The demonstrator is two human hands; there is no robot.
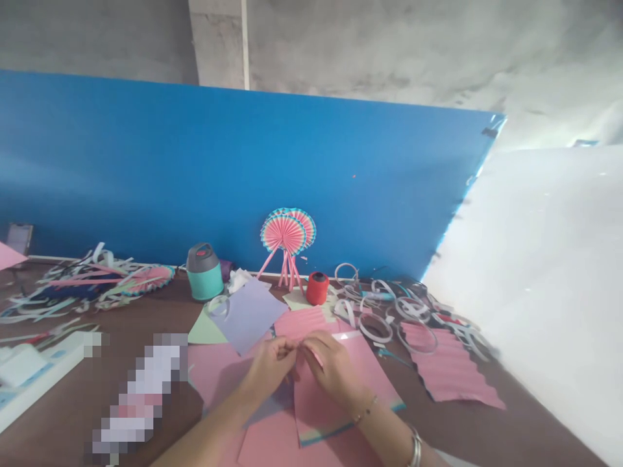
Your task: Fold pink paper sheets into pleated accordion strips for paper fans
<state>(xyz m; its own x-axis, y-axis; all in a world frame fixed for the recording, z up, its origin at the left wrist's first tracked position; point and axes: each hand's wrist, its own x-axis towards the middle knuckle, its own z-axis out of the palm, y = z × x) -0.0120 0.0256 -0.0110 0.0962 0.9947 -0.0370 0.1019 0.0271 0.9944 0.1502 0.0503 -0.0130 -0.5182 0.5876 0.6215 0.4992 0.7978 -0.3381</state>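
Observation:
Both my hands meet over a pink paper sheet [374, 379] on the brown table [63, 421]. My left hand [270, 370] is closed, its fingertips pinching the sheet's upper edge. My right hand [331, 366] is closed too, pinching the same edge close beside it; a thin bracelet and a bangle are on that wrist. More pink sheets [214, 373] lie under and around the hands. A pleated pink sheet [299, 321] lies just beyond my fingers.
A lilac sheet [248, 314] and green sheet [204, 329] lie ahead. Behind stand a teal flask [204, 272], a red spool [317, 288] and pink paper fans [288, 237] against a blue board [195, 168]. Paper rings [384, 311], a pleated pink sheet [452, 373] right, scraps [82, 282] left.

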